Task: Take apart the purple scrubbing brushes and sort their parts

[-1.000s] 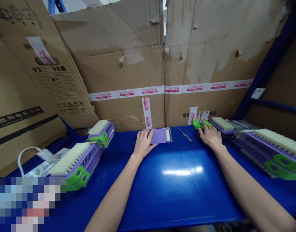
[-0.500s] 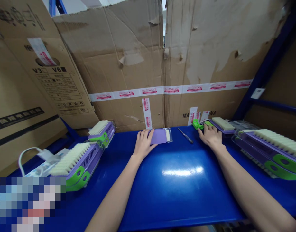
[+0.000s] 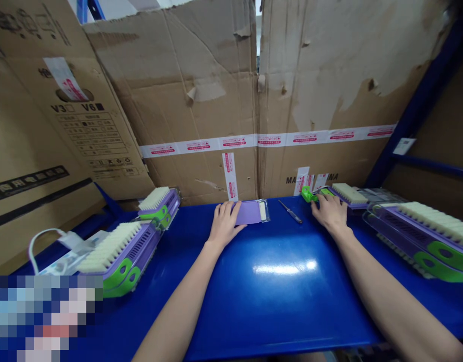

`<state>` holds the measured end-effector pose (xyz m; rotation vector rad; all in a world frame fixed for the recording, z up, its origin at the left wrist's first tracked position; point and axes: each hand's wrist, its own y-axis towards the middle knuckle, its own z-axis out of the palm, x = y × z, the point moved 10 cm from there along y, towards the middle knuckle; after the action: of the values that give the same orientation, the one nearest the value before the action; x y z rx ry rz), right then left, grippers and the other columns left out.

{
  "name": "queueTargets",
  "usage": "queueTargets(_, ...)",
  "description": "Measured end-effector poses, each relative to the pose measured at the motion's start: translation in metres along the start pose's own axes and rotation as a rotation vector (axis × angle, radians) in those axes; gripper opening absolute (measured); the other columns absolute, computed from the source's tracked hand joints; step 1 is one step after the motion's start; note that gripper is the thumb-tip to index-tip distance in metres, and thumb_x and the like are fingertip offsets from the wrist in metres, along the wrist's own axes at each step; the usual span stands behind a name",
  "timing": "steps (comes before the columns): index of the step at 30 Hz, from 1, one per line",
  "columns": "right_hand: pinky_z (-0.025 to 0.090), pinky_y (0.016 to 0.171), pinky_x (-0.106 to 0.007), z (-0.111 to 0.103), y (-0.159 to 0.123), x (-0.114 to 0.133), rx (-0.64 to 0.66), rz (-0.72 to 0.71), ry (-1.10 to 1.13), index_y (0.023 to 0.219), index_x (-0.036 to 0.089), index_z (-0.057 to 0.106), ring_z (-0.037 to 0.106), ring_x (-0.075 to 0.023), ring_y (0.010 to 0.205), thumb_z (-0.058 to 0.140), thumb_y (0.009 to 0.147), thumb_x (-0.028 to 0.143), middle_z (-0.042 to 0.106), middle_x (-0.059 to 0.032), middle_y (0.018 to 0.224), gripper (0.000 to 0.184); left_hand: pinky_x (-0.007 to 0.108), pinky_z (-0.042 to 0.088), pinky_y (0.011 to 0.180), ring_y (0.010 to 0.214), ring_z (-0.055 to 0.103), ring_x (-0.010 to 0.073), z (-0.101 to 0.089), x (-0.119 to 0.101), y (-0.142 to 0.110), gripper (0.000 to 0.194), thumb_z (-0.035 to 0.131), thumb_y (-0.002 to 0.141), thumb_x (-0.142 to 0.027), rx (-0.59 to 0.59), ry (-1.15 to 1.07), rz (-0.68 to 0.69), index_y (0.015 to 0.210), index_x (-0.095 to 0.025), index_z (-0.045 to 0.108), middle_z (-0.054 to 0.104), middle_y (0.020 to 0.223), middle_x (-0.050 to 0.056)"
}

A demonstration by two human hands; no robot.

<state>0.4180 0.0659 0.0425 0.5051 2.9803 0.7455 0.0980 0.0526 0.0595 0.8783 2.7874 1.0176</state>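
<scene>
Near the back of the blue shelf, my left hand is on the left end of a flat purple piece with a clear, pale-ended tip. Its fingers lie over the far edge and its thumb along the near edge. My right hand is at the back right, its fingers apart and bent down over a green-and-purple part. The fingertips are partly hidden. Just left of them lies a small bright green piece. Between my hands rests a thin screwdriver with a clear handle.
Purple-and-green units with cream bristles stand at left and right, with a smaller bristled unit beyond my right hand. A white power strip and cables lie far left. Cardboard walls the back; a blue post rises at right.
My right hand has shifted slightly, its fingers more bent, showing a little more of the green piece. My left hand and the purple piece stay in place.
</scene>
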Motion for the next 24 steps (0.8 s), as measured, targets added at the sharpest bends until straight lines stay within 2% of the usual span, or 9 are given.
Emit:
queueTargets(4,0.041,0.082,-0.046,0.004,-0.001,-0.011,0.062,0.091,-0.047,0.120,0.010,0.054,0.053,-0.0345,0.104,0.040,0.086,0.034,0.060,-0.0207,0.112,0.044,0.047,0.035,0.098,0.116,0.046,0.0318,-0.001,0.000,0.000,0.069,0.064,0.078,-0.044,-0.006,-0.012,-0.001,0.136,-0.016,0.038,0.052,0.124,0.018)
queueTargets(7,0.043,0.078,-0.043,0.012,-0.003,-0.024,0.112,0.158,-0.048,0.117,0.009,0.055,0.057,-0.0331,0.099,0.040,0.085,0.027,0.061,-0.0212,0.107,0.040,0.047,0.035,0.098,0.116,0.047,0.0323,0.000,0.000,0.000,0.070,0.065,0.077,-0.044,0.001,-0.006,-0.002,0.135,-0.016,0.039,0.052,0.123,0.018)
queueTargets(17,0.046,0.072,-0.038,0.022,0.002,-0.035,0.098,0.179,0.028,0.122,0.010,0.054,0.062,-0.0306,0.091,0.040,0.085,0.024,0.062,-0.0205,0.105,0.042,0.048,0.034,0.099,0.117,0.045,0.0327,0.003,0.001,-0.001,0.070,0.063,0.078,-0.045,0.007,0.010,-0.003,0.137,-0.015,0.038,0.051,0.125,0.018)
queueTargets(21,0.045,0.073,-0.041,0.015,0.001,-0.029,0.095,0.167,-0.002,0.118,0.008,0.057,0.058,-0.0340,0.095,0.038,0.086,0.026,0.061,-0.0224,0.107,0.041,0.047,0.034,0.099,0.117,0.045,0.0323,0.003,0.002,-0.001,0.072,0.064,0.077,-0.044,0.004,0.010,-0.002,0.136,-0.013,0.039,0.051,0.125,0.018)
queueTargets(24,0.042,0.076,-0.043,-0.002,0.000,-0.020,-0.008,0.138,-0.048,0.115,0.009,0.059,0.053,-0.0353,0.101,0.037,0.087,0.027,0.059,-0.0224,0.106,0.040,0.047,0.035,0.099,0.117,0.045,0.0321,0.001,0.001,-0.001,0.072,0.064,0.077,-0.044,-0.007,-0.003,0.000,0.137,-0.015,0.037,0.051,0.125,0.018)
